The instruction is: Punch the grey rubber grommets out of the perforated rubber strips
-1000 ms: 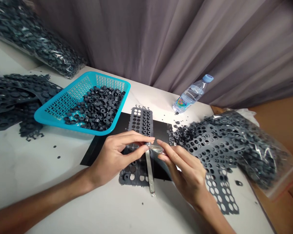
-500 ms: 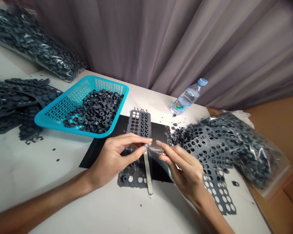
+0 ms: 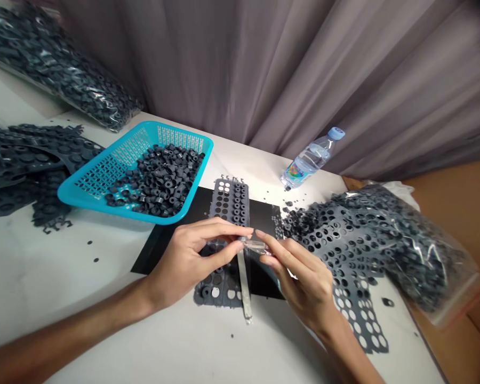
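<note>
Little shifts over the last second: both hands stay in the centre of the frame, and the clearest change is at the fingertips. The shiny tool (image 3: 256, 246) shows a broader face than half a second ago, which suggests a small turn or squeeze in the fingers; it is too small to tell which.

The right hand (image 3: 302, 269), right of centre, grips this tool between thumb and fingers, its far end pointing left. The left hand (image 3: 192, 253) keeps thumb and forefinger pinched around what looks like a small grey piece (image 3: 242, 240), mostly hidden, right where the tool ends. Whether tool and piece touch cannot be told. The work appears to be at the same fine step, with the piece not yet let go.

Below the fingers, a punched rubber sheet (image 3: 223, 205) lies across a black mat (image 3: 261, 281), a pale strip (image 3: 244, 290) along its right side. It keeps its place, as does the blue basket (image 3: 164, 219) left of centre, which holds many dark rings (image 3: 166, 181). A bottle (image 3: 307, 161) lies tilted in view at upper right, near a clear bag (image 3: 420, 266) at the right edge of the table (image 3: 200, 352).
</note>
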Action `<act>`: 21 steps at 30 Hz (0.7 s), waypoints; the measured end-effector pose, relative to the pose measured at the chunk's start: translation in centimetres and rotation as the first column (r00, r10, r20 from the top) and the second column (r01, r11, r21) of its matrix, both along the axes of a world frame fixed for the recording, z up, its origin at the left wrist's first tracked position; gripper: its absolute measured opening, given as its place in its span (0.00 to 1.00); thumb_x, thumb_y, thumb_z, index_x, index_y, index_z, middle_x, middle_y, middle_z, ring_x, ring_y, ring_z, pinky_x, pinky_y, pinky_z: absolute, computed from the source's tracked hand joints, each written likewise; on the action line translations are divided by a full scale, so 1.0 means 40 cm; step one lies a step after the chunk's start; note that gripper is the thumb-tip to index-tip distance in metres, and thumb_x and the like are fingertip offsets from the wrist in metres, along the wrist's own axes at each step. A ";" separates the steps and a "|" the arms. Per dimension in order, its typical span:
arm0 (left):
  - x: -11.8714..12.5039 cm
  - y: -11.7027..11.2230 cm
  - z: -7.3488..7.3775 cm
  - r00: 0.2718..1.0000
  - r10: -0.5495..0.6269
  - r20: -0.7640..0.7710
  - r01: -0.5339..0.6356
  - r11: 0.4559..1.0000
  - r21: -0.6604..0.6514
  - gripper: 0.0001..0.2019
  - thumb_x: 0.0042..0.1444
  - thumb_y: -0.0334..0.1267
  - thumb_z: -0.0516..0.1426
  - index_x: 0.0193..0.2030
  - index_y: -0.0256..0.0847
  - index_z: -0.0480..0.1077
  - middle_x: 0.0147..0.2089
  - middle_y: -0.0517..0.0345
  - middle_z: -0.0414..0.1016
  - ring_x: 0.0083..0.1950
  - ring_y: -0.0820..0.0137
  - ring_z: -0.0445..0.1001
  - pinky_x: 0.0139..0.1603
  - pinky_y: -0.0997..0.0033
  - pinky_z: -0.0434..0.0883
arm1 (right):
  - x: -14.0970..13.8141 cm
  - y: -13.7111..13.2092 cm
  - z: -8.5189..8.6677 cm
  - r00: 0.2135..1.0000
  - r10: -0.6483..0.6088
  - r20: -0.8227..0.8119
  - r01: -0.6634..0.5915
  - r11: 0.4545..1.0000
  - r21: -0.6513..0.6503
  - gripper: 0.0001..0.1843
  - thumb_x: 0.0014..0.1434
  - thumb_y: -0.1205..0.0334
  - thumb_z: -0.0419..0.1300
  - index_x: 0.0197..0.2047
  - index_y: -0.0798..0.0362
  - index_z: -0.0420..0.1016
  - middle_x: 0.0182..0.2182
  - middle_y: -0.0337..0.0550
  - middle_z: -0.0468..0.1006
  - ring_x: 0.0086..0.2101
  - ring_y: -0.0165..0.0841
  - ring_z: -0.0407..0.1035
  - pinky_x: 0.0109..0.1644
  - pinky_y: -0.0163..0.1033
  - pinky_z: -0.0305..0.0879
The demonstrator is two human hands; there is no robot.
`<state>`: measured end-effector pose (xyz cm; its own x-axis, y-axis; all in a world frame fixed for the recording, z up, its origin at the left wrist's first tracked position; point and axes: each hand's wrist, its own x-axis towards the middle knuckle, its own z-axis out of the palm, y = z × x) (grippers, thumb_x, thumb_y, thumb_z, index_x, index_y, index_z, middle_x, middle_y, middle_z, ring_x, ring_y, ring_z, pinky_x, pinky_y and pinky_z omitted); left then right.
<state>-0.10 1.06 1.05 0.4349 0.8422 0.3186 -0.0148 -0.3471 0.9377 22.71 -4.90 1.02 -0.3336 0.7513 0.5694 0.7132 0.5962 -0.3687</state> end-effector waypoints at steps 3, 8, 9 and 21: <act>-0.001 0.000 0.000 1.000 -0.002 -0.002 0.002 1.000 0.028 0.12 0.66 0.32 0.62 0.53 0.47 0.81 0.52 0.58 0.83 0.53 0.69 0.80 0.58 0.69 0.76 | -0.001 0.000 0.003 1.000 -0.005 0.002 0.005 1.000 0.003 0.25 0.71 0.71 0.60 0.69 0.52 0.68 0.35 0.41 0.74 0.32 0.29 0.68 0.36 0.36 0.67; 0.002 -0.002 -0.004 1.000 0.008 0.003 -0.008 0.999 0.036 0.11 0.65 0.32 0.62 0.52 0.47 0.81 0.52 0.57 0.83 0.52 0.68 0.81 0.58 0.69 0.76 | -0.002 -0.003 -0.004 0.999 -0.025 0.036 0.023 0.997 0.073 0.30 0.69 0.73 0.60 0.72 0.50 0.65 0.39 0.44 0.79 0.32 0.30 0.69 0.35 0.37 0.67; 0.002 -0.003 -0.004 1.000 0.008 0.006 -0.008 1.000 0.020 0.11 0.65 0.33 0.62 0.52 0.47 0.81 0.52 0.57 0.83 0.52 0.68 0.81 0.58 0.69 0.76 | -0.002 -0.005 -0.007 0.998 -0.038 0.053 0.033 0.995 0.097 0.31 0.68 0.73 0.61 0.72 0.49 0.64 0.39 0.44 0.80 0.32 0.30 0.69 0.35 0.37 0.67; 0.006 -0.004 -0.002 1.000 0.005 -0.002 -0.005 0.998 -0.058 0.09 0.65 0.37 0.63 0.50 0.45 0.82 0.50 0.55 0.83 0.50 0.66 0.81 0.56 0.68 0.79 | 0.013 0.006 -0.003 0.988 -0.150 -0.034 0.153 0.980 0.129 0.29 0.69 0.71 0.61 0.71 0.49 0.67 0.38 0.43 0.78 0.32 0.30 0.72 0.37 0.37 0.69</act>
<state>0.16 0.91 0.98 0.4311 0.8615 0.2681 -0.0110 -0.2921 0.9563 23.23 -4.66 0.90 -0.2065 0.7103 0.6729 0.7906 0.5263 -0.3129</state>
